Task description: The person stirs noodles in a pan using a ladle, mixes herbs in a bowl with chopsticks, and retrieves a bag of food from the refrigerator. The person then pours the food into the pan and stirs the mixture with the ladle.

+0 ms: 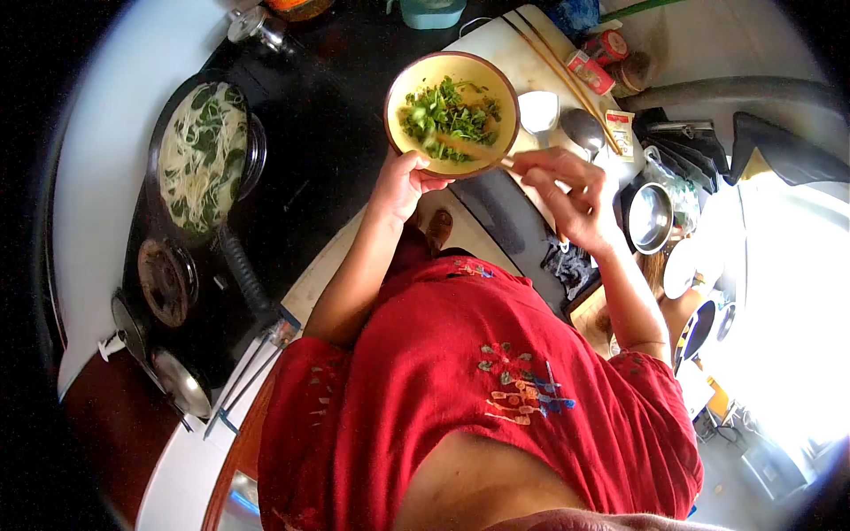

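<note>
A yellow bowl with a brown rim holds chopped green herbs. My left hand grips its lower left edge, thumb over the rim. In my right hand is a light wooden utensil, pinched by the handle, its far end down among the herbs and partly blurred. Near the bowl's right side, a white spoon and a dark ladle lie on a pale board.
On the left, a pan of noodles and green leaves sits on the black stove, its handle pointing toward me. Long chopsticks and red-and-white containers are at the upper right. A metal pot stands at right.
</note>
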